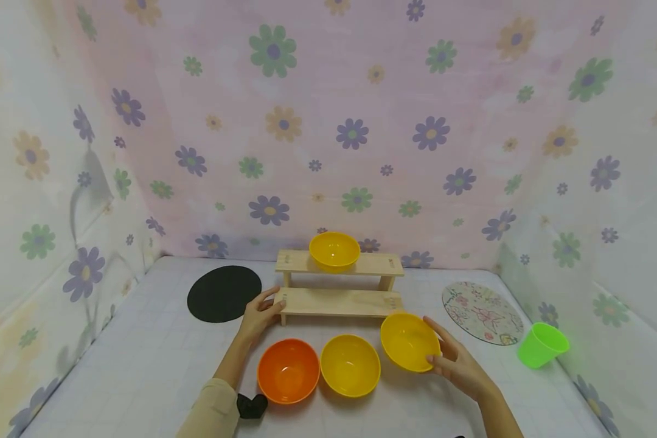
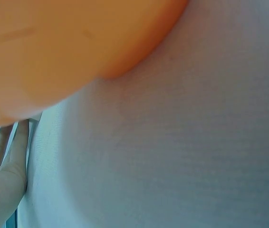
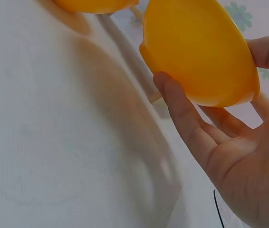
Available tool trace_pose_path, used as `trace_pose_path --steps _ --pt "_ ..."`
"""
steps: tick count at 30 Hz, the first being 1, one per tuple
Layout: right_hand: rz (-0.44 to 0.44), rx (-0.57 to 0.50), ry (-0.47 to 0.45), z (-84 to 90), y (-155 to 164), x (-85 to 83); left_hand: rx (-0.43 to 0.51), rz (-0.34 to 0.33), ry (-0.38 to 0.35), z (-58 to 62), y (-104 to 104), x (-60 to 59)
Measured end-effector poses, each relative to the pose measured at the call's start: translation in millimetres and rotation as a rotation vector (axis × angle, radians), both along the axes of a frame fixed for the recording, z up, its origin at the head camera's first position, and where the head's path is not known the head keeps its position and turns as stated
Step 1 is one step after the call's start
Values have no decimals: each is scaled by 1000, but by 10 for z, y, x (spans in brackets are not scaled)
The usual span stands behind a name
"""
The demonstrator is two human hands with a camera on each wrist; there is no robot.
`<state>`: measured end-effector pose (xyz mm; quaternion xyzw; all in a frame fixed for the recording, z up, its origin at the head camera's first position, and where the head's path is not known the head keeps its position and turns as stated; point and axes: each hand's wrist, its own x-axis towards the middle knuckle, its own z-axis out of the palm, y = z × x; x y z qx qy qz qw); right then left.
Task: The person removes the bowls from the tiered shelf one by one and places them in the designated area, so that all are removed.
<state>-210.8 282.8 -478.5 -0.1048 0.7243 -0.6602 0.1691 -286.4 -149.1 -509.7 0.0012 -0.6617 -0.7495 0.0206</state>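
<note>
My right hand (image 1: pixel 443 356) grips a yellow bowl (image 1: pixel 407 340), tilted up off the table, thumb on its rim and fingers under it; the right wrist view shows that bowl (image 3: pixel 198 52) held in the fingers (image 3: pixel 184 114). My left hand (image 1: pixel 260 313) rests with straight fingers against the left end of the lower step of a wooden two-step stand (image 1: pixel 336 301). A second yellow bowl (image 1: pixel 350 365) and an orange bowl (image 1: pixel 288 371) sit side by side on the table. A third yellow bowl (image 1: pixel 334 250) stands on the top step. The left wrist view shows the orange bowl (image 2: pixel 68 47) close up.
A black round mat (image 1: pixel 224 293) lies at the back left and a patterned round mat (image 1: pixel 482 312) at the back right. A green cup (image 1: pixel 542 345) lies tipped by the right wall. Flowered cloth walls enclose the white table (image 1: pixel 142 365) on three sides.
</note>
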Motion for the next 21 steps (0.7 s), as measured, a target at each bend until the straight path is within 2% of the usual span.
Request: trace_pose_path --steps 6,14,21 --pt "49 11 -18 -59 42 7 7 -8 -3 1 -6 4" --pt "144 -70 -38 -87 66 20 6 -13 -3 17 -7 1" --pt "161 -63 -80 -146 101 24 23 -18 -6 15 -7 13"
